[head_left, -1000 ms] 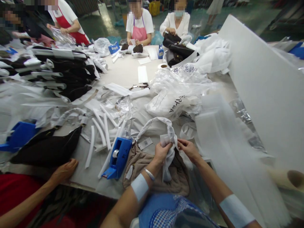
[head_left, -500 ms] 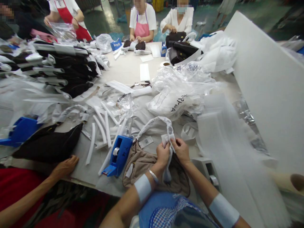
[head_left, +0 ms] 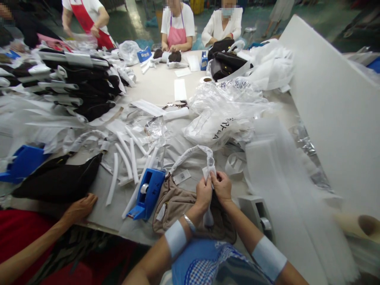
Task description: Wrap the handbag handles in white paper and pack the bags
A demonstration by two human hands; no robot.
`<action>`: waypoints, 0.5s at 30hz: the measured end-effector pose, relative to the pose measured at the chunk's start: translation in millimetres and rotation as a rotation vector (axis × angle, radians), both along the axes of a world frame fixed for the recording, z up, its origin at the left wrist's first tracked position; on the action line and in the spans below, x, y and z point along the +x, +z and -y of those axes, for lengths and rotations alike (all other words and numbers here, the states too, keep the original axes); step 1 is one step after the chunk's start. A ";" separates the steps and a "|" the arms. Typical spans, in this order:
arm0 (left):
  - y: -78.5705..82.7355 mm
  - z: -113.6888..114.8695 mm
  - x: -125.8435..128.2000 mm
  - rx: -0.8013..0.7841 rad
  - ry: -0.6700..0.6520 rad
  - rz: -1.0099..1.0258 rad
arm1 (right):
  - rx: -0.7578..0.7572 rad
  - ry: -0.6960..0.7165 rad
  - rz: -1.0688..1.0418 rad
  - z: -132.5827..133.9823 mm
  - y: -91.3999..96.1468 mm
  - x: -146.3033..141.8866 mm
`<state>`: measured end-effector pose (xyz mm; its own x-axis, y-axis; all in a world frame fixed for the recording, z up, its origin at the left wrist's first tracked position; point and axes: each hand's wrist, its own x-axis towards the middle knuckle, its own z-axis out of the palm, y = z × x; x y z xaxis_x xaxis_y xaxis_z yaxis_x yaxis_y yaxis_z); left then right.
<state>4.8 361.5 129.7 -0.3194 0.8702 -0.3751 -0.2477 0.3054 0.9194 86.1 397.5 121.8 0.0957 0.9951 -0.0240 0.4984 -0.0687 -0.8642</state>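
A taupe handbag (head_left: 175, 209) lies flat on the table in front of me. Its strap (head_left: 190, 152), wrapped in white material, arches up and away from the bag. At the strap's right end, a white foam sheet (head_left: 210, 171) is folded around it. My left hand (head_left: 204, 194) pinches the sheet from the left, and my right hand (head_left: 222, 187) pinches it from the right, fingers nearly meeting. Below the hands a white strip (head_left: 208, 217) hangs over the bag. A paper tag (head_left: 182, 177) lies inside the strap's loop.
A blue tape dispenser (head_left: 148, 194) stands left of the bag, a grey tape dispenser (head_left: 258, 217) right. White foam tubes (head_left: 124, 160) and stacked foam sheets (head_left: 276, 178) lie around. A co-worker's hand (head_left: 80, 208) rests near a black bag (head_left: 59, 178). Other people work across the table.
My right hand has shifted slightly left, closer to my left hand, and the white sheet is folded tighter around the strap. The handbag stays in place.
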 end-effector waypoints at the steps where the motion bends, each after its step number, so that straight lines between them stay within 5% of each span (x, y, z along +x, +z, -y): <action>1: -0.7 -0.3 -1.0 0.002 0.000 0.004 | -0.010 -0.002 -0.010 0.8 1.1 0.1; 11: 8.2 3.9 -2.6 0.009 0.000 0.033 | -0.138 0.079 -0.158 29.8 6.9 15.3; 15: 9.6 -40.6 -6.8 -0.232 -0.044 -0.074 | 0.005 0.125 -0.151 -2.2 -5.2 13.8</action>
<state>-2.0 402.1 139.3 -0.3173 0.7773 -0.5433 -0.1646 0.5190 0.8388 99.9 399.7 116.6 -0.0325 0.9992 -0.0235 0.3674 -0.0099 -0.9300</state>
